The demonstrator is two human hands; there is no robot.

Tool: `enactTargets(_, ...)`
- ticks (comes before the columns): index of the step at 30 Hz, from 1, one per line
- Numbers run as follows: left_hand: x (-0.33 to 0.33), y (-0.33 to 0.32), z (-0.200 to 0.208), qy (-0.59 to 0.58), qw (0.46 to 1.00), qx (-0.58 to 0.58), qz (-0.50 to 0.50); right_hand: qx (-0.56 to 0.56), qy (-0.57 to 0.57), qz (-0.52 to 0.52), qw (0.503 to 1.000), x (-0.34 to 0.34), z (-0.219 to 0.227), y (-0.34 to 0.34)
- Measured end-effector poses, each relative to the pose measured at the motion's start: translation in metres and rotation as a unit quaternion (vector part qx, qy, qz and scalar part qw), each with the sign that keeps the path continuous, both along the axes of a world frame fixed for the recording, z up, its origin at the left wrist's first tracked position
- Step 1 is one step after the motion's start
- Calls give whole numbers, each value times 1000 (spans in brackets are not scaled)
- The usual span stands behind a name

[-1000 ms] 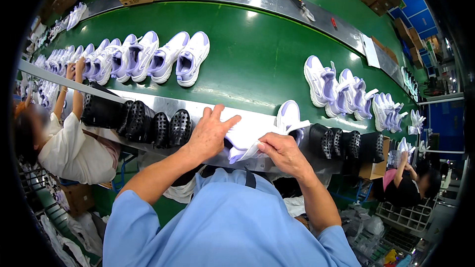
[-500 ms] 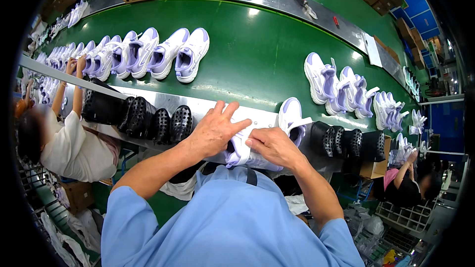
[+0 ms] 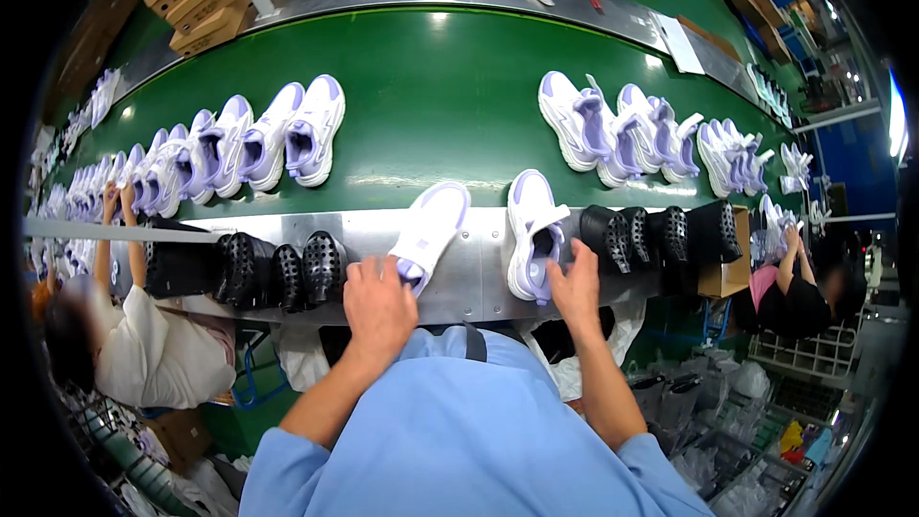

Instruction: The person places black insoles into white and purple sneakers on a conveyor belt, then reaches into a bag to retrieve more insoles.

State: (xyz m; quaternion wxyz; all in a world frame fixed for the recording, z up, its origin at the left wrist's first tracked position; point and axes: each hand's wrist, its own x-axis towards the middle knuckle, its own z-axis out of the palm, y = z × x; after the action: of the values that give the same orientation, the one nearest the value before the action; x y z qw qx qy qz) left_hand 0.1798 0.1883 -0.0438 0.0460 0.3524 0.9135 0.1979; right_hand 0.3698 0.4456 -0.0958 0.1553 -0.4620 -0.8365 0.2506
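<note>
A white and lilac shoe (image 3: 433, 228) is set on the metal ledge (image 3: 486, 263) in front of the person, its toe pointed away and slightly to the right, its strap laid flat across the top. Its heel end is touched by the left hand (image 3: 380, 302), whose fingers are bent beside the opening; whether the heel is firmly gripped cannot be told.

A second shoe (image 3: 522, 239) is placed on the same ledge, well apart to the right, with its toe pointed away and its strap left loose toward the right. The right hand (image 3: 577, 292) is held wide beside its heel, thumb and fingers spread and nothing grasped; whether the shoe is touched by the thumb cannot be told.

Black bumpy blocks (image 3: 324, 268) are lined up on the ledge to the left, and more black blocks (image 3: 674, 235) to the right, near an open cardboard box (image 3: 732, 254). Beyond the ledge, a long row of similar shoes (image 3: 272, 139) is spread along the left of the green surface (image 3: 440, 96), and further shoes (image 3: 574, 124) with loose straps are grouped on the right.
</note>
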Motion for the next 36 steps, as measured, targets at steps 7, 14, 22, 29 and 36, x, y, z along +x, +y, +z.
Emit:
enactTargets(7,35,115,-51,-112,985,95,-90,-137,24,-18,990,-41,5,-47)
enactTargets(14,10,131,-92,-199,966,153,-61,-57,163,235,957,-34,-15,2)
enactTargets(22,9,117,-86,-233,961,146,-13,105,121,308,938,-54,-2,-18)
enactTargets(29,38,121,-15,-12,944,141,-299,-156,-15,45,987,-20,-12,-51)
enactTargets(36,12,120,-45,73,896,95,-428,-265,72,4,962,-15,-48,-51)
